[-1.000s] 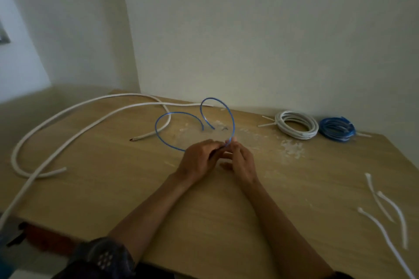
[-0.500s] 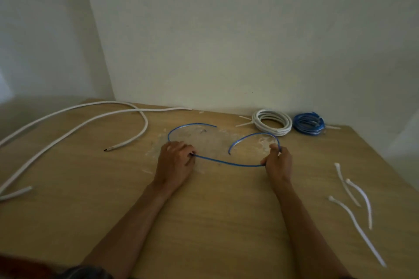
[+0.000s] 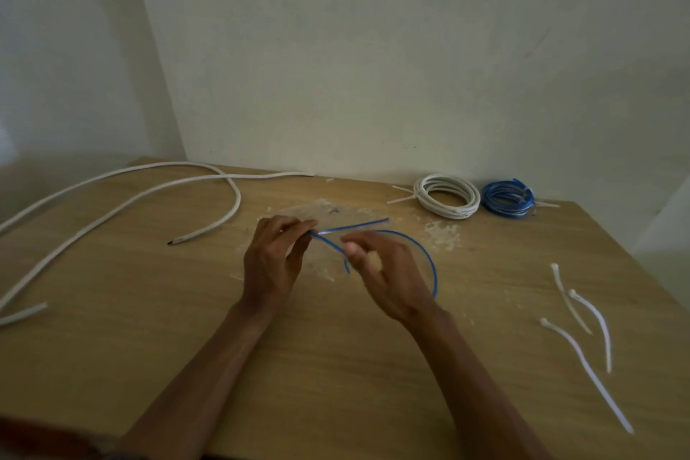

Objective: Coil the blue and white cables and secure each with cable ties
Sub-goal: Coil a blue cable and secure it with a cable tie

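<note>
A short blue cable (image 3: 425, 252) bends into a loop over the middle of the wooden table (image 3: 336, 366). My left hand (image 3: 274, 258) pinches it near one end, whose tip points right. My right hand (image 3: 381, 273) holds the cable where it crosses, and the loop arcs round its right side. A long loose white cable (image 3: 123, 194) snakes across the table's left half. At the back right lie a tied white coil (image 3: 448, 196) and a tied blue coil (image 3: 507, 198). Three white cable ties (image 3: 582, 340) lie at the right.
The table stands against a pale wall in a corner. A rough patch of worn surface (image 3: 440, 235) spreads under and behind my hands. The table's right edge runs close to the cable ties. A short white cable end (image 3: 22, 314) lies at the left edge.
My hands were spread apart with the blue cable stretched between them; now they have come together at the centre, folding the cable into a loop. The view shifted slightly.
</note>
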Available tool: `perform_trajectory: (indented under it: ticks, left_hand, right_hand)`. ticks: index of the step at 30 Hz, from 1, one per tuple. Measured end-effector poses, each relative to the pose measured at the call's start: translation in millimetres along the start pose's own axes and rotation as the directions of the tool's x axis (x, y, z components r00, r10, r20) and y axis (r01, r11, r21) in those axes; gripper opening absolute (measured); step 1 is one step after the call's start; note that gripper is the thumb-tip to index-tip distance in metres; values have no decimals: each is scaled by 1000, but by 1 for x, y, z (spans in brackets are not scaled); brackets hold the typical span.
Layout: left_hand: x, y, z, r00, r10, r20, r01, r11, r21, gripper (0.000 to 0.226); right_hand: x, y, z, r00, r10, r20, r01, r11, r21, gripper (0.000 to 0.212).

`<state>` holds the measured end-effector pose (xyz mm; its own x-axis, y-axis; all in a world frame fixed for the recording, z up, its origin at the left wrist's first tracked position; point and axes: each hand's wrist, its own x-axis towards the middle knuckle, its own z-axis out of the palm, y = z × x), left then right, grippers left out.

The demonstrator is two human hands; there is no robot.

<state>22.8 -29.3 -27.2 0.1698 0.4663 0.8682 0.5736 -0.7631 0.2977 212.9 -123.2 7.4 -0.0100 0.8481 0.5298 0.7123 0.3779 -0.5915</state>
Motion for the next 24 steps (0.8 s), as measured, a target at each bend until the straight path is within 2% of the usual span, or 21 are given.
perform_trajectory:
  ticks: [1, 2, 3, 5, 7, 9, 11, 14, 16, 19, 22, 24]
  left_hand:
    - [0, 0, 0, 1000, -17, -1, 17, 1000, 5, 25]
    - [-1, -3, 0, 999, -42, 2, 42, 999, 4, 25]
    - [-1, -6, 1, 997, -73, 7, 73, 997, 4, 23]
    - [-1, -15, 4, 989, -149, 22, 149, 989, 3, 22]
    - [-1, -18, 5, 961, -261, 87, 266, 963, -48, 29]
    - [-3, -14, 7, 931, -313, 186, 338, 934, -119, 29]
    - [-4, -6, 10, 918, -303, 257, 353, 919, -176, 21]
    - [-3, -2, 13, 926, -266, 267, 328, 917, -225, 10]
    - [-2, -2, 15, 931, -263, 253, 324, 915, -240, 8]
    - [2, 9, 13, 902, -378, 210, 429, 844, -322, 13]
    - [8, 18, 6, 784, -592, 187, 573, 573, -586, 15]
    - [10, 15, 4, 694, -685, 222, 637, 441, -632, 11]
  right_hand:
    - [-1, -4, 6, 996, 29, 87, -35, 997, 68, 38]
    - [0, -5, 10, 992, 46, 114, -58, 993, 101, 33]
    - [1, -4, 12, 995, 60, 79, -70, 989, 131, 32]
    - [5, -4, 8, 989, 99, -106, -71, 969, 239, 36]
    - [8, -7, 0, 939, 174, -296, -50, 922, 385, 42]
    - [13, -7, -5, 845, 295, -445, -48, 872, 487, 48]
    - [15, -4, -11, 711, 442, -547, -50, 808, 587, 49]
    - [18, 9, -27, 520, 639, -567, -34, 678, 734, 48]
    - [18, 20, -35, 463, 701, -543, -11, 617, 787, 47]
    - [17, 31, -35, 455, 753, -476, -60, 559, 827, 48]
    - [16, 32, -24, 558, 695, -453, -135, 615, 777, 47]
    - [16, 30, -18, 641, 640, -424, -171, 657, 734, 44]
